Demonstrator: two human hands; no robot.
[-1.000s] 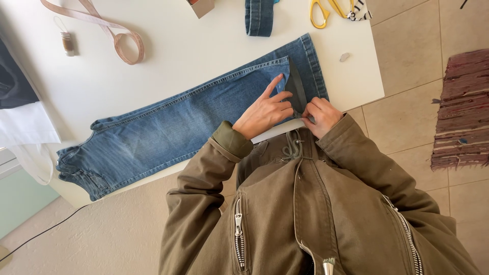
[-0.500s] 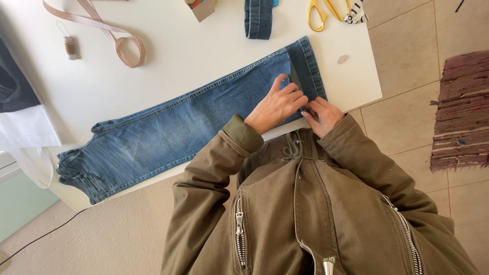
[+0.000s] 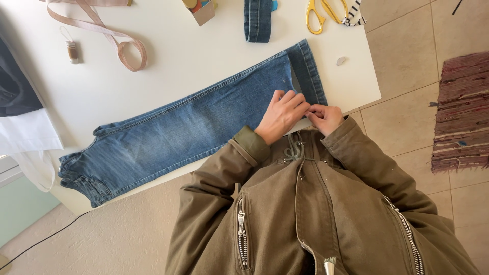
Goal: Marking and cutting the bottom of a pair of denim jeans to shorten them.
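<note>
The left hand (image 3: 281,114) lies flat, fingers together, pressing on the blue jeans (image 3: 193,127) beside their folded hem, and the right hand (image 3: 324,117) is curled, pinching the hem's lower edge against the left fingertips. The jeans lie stretched along the near edge of the white tabletop (image 3: 193,56), hem toward its right corner. Yellow scissors (image 3: 321,12), a denim strip (image 3: 257,20) and a pink measuring tape (image 3: 122,48) lie along the far edge.
</note>
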